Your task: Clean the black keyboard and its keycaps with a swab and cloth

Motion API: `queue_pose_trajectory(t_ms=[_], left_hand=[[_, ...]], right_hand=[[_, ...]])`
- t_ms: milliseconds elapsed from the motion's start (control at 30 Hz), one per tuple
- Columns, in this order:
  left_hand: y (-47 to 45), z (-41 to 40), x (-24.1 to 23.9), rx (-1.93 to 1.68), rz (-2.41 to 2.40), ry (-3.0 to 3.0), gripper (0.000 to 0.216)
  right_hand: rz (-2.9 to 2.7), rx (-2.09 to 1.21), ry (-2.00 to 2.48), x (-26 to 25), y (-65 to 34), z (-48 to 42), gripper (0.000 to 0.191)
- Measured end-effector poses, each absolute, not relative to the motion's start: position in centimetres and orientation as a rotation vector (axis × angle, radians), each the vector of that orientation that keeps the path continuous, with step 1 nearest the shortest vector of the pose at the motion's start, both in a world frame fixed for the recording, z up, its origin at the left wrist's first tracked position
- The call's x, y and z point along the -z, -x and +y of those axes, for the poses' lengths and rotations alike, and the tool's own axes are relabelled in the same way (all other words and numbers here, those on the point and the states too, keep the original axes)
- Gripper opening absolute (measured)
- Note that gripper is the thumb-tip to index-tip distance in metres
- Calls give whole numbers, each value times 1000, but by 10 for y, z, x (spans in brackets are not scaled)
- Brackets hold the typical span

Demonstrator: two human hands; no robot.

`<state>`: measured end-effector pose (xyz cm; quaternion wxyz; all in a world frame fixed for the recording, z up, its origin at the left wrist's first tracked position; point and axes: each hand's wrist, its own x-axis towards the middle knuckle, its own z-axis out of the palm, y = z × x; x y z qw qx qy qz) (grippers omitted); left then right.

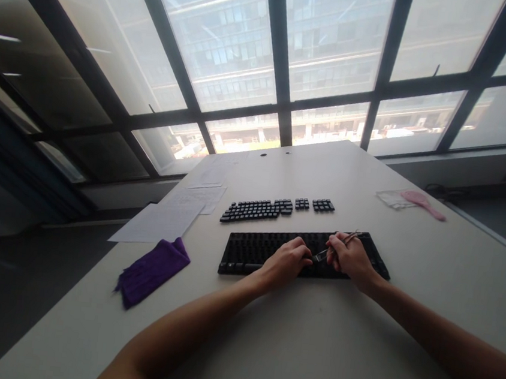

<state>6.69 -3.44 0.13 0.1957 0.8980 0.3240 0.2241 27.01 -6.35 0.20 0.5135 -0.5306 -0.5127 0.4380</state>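
Observation:
A black keyboard (pixel 251 251) lies on the white table (pixel 301 333) in front of me. My left hand (pixel 288 262) rests on its middle with the fingers curled onto the keys. Beside it, my right hand (pixel 351 255) pinches a thin metal tool (pixel 351 237), perhaps a wire keycap puller or tweezers; its lower end meets the keyboard between my hands. Behind the keyboard, several loose black keycaps (pixel 273 208) are laid out in rows like a keyboard layout.
A crumpled purple cloth (pixel 152 269) lies left of the keyboard. Sheets of paper (pixel 173 214) lie behind it at the table's left edge. A pink brush (pixel 423 202) on a clear bag sits at the far right. Large windows stand beyond the table.

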Motion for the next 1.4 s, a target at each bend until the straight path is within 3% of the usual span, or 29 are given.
queue_pose_trajectory(t_ms=[433,667,900,1233,1400], left_hand=[[-66,-36,-5,-677,859,-2479,13],[-67,-31,-3,-680,827,-2489,23],[-66,-28,-7,-919,937,-2215,15],[-55,-11,-5,-932,873,-1468,49],[-51,-5,-5,-957,818,-1251,50]], right_hand=[[-976,-1165,1121,3,-273,-55,24],[-1015,-1190,1126,4,-273,-54,23],[-1026,-1190,1159,-3,-272,-56,22],[-1034,-1213,1143,-1,-272,-55,21],[-1028,-1230,1148,-5,-271,-56,20]])
